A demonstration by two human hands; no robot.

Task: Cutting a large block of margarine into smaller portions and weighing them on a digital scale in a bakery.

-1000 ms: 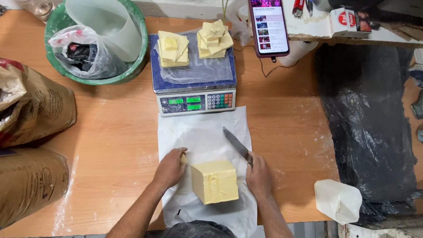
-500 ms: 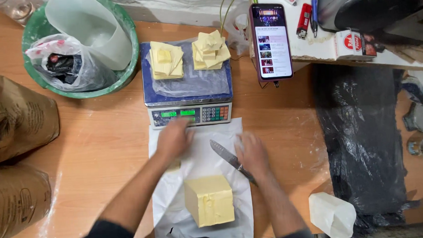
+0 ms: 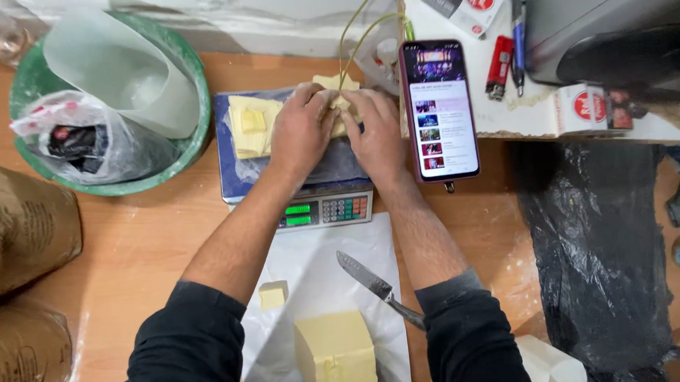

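Observation:
My left hand (image 3: 299, 128) and my right hand (image 3: 375, 129) are both closed around a pile of pale yellow butter pieces (image 3: 336, 95) on the right side of the scale (image 3: 322, 210). A second pile of butter pieces (image 3: 250, 124) lies on the scale's left side, untouched. Near me, a large butter block (image 3: 339, 358) sits on white paper (image 3: 320, 277). A small cut piece (image 3: 273, 294) lies on the paper's left part. The knife (image 3: 376, 287) rests on the paper, blade pointing away to the left, with no hand on it.
A green basin (image 3: 32, 83) with plastic bags stands at the far left. Brown paper sacks (image 3: 16, 231) sit on the left edge. A phone (image 3: 438, 110) with a lit screen leans right of the scale. Black plastic sheet (image 3: 591, 255) covers the right side.
Both hands moved away from the block up to the scale and closed on the right butter pile. The knife was let go and lies on the paper. A small cut piece appeared.

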